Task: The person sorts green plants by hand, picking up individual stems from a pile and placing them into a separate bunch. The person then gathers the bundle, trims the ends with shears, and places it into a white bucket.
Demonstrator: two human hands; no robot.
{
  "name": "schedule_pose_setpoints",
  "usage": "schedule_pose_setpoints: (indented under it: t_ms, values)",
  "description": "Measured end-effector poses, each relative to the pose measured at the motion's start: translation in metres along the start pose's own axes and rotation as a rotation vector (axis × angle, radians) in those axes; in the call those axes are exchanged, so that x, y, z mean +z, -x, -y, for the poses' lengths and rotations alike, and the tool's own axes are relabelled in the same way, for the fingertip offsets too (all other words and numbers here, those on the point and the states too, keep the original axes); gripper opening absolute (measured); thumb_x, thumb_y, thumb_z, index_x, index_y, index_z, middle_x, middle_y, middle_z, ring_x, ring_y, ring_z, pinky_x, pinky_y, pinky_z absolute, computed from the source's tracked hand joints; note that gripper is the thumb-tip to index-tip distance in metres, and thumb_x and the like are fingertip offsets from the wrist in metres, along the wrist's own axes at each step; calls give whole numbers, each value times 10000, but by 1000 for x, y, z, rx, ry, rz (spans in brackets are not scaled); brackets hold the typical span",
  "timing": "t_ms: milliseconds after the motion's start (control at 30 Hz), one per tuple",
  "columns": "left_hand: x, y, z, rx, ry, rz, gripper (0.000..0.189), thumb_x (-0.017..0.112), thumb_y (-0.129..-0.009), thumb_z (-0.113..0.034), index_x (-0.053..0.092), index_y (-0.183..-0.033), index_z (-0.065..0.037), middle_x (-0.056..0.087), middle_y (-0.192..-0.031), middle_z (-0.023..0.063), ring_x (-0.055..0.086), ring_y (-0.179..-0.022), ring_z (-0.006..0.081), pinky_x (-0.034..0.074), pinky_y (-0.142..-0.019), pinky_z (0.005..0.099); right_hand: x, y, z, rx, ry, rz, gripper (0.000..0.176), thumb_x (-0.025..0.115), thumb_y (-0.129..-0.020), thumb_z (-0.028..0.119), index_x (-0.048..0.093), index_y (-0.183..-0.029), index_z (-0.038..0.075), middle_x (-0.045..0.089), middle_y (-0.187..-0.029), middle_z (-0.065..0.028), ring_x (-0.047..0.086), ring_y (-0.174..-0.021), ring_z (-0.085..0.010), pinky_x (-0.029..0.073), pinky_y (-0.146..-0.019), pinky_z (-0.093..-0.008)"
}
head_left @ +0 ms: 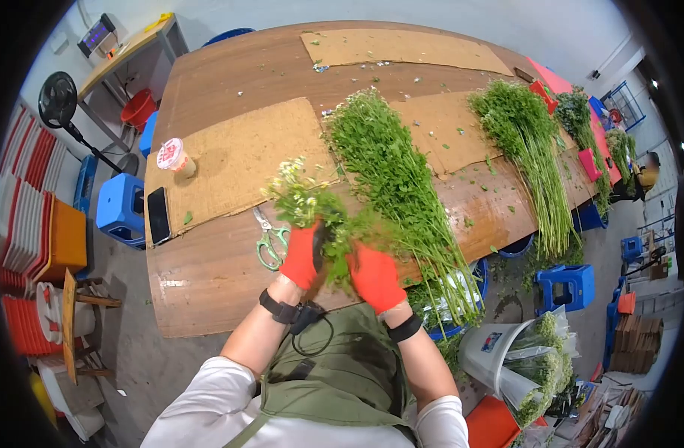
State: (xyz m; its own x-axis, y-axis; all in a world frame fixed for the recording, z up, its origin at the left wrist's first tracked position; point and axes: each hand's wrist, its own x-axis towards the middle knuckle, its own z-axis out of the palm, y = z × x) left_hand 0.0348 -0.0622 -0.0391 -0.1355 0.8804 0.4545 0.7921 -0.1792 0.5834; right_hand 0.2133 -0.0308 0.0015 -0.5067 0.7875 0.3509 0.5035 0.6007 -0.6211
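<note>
My left hand (303,257), in a red glove, is closed around a small bunch of white flowers with yellow centres (303,198), its blooms pointing up and away. Beside it my right hand (376,278), also red-gloved, is closed on leafy green stems (338,269) of that bunch; motion smears the leaves there and its fingertips are partly hidden. Green-handled scissors (271,243) lie on the table just left of my left hand. Right of my hands rests a large pile of leafy flower stems (379,149), heads toward the far side and stems over the near edge.
Cardboard sheets (237,142) cover parts of the wooden table (207,299). A phone (158,215) and a lidded cup (176,158) stand at left. More stem piles (517,123) lie at right. A white bucket (491,351) and blue stools (564,287) are on the floor. Another person (644,175) is far right.
</note>
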Motion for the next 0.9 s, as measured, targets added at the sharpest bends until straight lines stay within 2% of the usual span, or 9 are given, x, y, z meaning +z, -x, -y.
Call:
schedule_pose_setpoints:
  t_ms: [67,133,300,433,500,633,700,800,900]
  values:
    - [-6,-17,14,-118,256,-371,162,606,-910,-183,624,-921,-23,625,-748,11,575,-623,156,458,-563,309,-13,5,2,20,202,195,224,623,-881,282,597,-882,60,628,-702,-171,621,-637,-353,480,-557,-433]
    - [-13,-23,53,-750,1179,-485,262,552,-970,-291,630,-983,-41,619,-780,-4,572,-664,109,459,-596,268,-24,24,-10,-56,238,189,223,628,-877,296,578,-817,87,603,-641,-145,604,-573,-342,467,-518,-434]
    - [-56,-18,111,-830,1351,-672,305,557,-962,-335,635,-989,-42,606,-821,21,558,-676,115,455,-597,245,-83,108,-51,69,394,389,241,632,-864,306,569,-801,82,595,-652,-134,602,-596,-343,467,-525,-449]
    - [-84,-21,94,-937,1235,-542,318,579,-944,-361,649,-953,-51,608,-785,26,546,-653,126,445,-572,264,-124,153,-67,88,384,524,232,635,-855,300,582,-837,75,602,-679,-139,602,-628,-355,467,-555,-470]
    - [-83,-21,94,-887,1358,-435,305,596,-935,-355,647,-963,-56,628,-816,29,565,-691,132,462,-603,270,-147,131,-47,240,534,799,243,639,-853,295,568,-849,63,602,-701,-152,601,-649,-360,468,-581,-472]
    - [-64,-16,79,-816,1451,-488,292,594,-940,-333,639,-1013,-54,661,-906,40,609,-845,149,496,-722,278,-111,32,-16,146,422,212,439,699,-793,279,573,-1158,70,630,-960,-179,604,-933,-346,484,-789,-431]
    - [-61,-11,66,-861,1467,-425,300,592,-941,-330,635,-1042,-50,660,-939,48,612,-867,158,501,-736,284,-77,-13,-4,-179,538,45,526,729,-763,235,540,-1218,55,605,-1102,-174,579,-993,-359,483,-809,-409]
    - [-54,-1,43,-883,1446,-373,347,593,-941,-325,617,-1119,-28,653,-1031,71,609,-936,174,507,-802,308,-18,-34,-38,-253,471,38,503,710,-778,219,531,-1216,49,618,-1054,-187,595,-937,-374,491,-768,-430]
    - [-46,14,27,-915,1552,-260,330,542,-969,-335,609,-1111,-44,632,-1011,45,597,-851,143,520,-754,297,-9,-49,-36,18,215,104,318,649,-849,205,589,-1122,54,639,-883,-189,611,-747,-396,499,-617,-436]
